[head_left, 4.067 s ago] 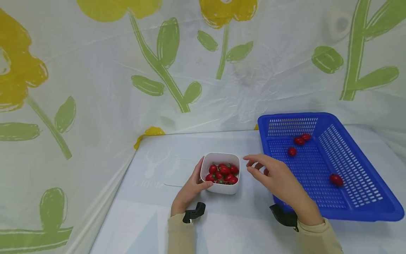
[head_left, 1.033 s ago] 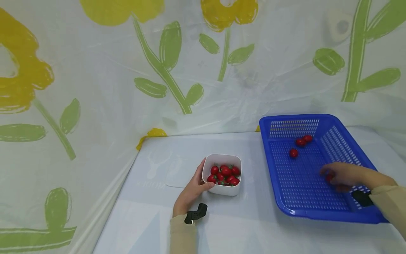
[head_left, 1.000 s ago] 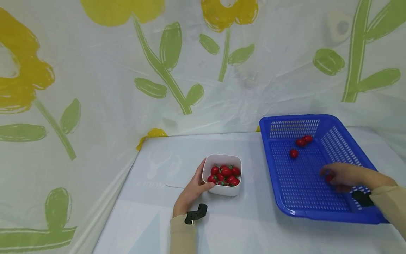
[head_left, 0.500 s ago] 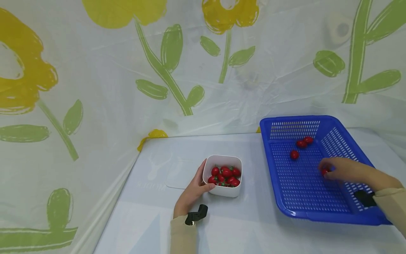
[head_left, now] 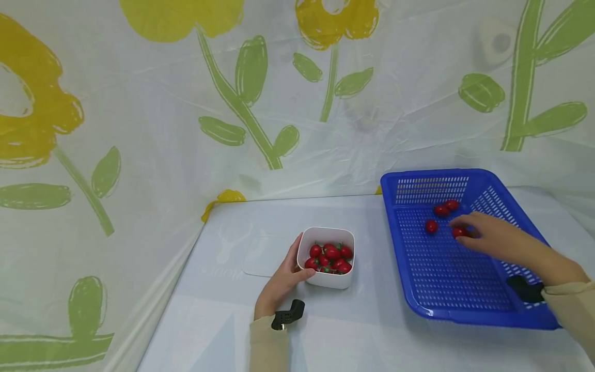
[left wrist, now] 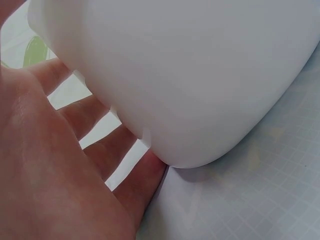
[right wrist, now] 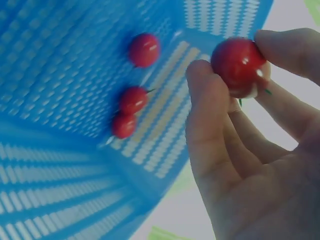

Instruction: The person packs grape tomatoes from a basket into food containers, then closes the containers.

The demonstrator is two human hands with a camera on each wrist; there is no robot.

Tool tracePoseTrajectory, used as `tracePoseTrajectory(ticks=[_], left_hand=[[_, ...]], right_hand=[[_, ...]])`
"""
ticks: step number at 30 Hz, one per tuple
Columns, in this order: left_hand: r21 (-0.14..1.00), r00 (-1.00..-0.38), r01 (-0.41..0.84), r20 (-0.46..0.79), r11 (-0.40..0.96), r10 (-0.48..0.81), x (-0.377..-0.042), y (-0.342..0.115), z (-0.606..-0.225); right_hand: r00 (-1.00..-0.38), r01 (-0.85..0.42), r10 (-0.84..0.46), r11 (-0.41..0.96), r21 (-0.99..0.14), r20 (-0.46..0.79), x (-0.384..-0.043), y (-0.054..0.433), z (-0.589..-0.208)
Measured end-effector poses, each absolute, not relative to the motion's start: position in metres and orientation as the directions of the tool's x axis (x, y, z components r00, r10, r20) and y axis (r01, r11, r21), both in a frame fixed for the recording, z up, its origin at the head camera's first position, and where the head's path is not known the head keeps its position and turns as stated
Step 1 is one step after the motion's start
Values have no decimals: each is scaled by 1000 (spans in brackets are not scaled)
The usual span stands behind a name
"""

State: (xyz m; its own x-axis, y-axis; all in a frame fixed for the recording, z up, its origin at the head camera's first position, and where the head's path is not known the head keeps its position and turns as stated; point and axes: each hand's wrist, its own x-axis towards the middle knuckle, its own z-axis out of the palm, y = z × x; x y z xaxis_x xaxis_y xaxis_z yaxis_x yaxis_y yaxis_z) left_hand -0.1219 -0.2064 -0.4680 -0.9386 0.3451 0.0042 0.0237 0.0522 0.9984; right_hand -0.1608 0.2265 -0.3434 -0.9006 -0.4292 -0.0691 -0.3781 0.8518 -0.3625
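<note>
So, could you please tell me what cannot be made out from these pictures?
White box, its floor: head view, mostly covered by tomatoes.
Box contents: left wrist view, behind its wall.
Blue basket, part of its floor: head view, behind the right hand.
Faint lettering: head view, too blurred.
Right sleeve: head view, cut by the edge.

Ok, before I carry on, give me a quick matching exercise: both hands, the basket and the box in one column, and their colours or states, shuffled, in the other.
Column one
1. left hand
2. right hand
3. basket
4. box

Column two
A. white, with several tomatoes inside
B. pinching one tomato
C. blue, with three tomatoes lying loose on its bottom
D. holding the box by its side

Right pairs: 1-D, 2-B, 3-C, 4-A
</note>
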Motion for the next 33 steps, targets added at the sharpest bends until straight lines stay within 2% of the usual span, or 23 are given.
tracePoseTrajectory(ticks=[4,9,14,24,33], left_hand=[[999,-937,27,9,45,348,-121,-207,-469],[999,-937,4,-10,39,349,-119,-206,-460],[999,-939,15,-1,44,345,-122,-207,-469],[998,-939,22,3,51,343,-123,-205,-467],[999,-940,17,-2,51,341,-122,-206,-467]], right_hand=[[-896,-407,-442,844,-349,-24,-156,212,-334],[-882,-450,-469,808,-381,48,-151,198,-328],[-864,-495,-482,764,-414,145,-145,185,-323],[-861,-508,-415,706,-494,293,-135,157,-319],[-885,-464,-359,629,-624,297,-127,133,-320]])
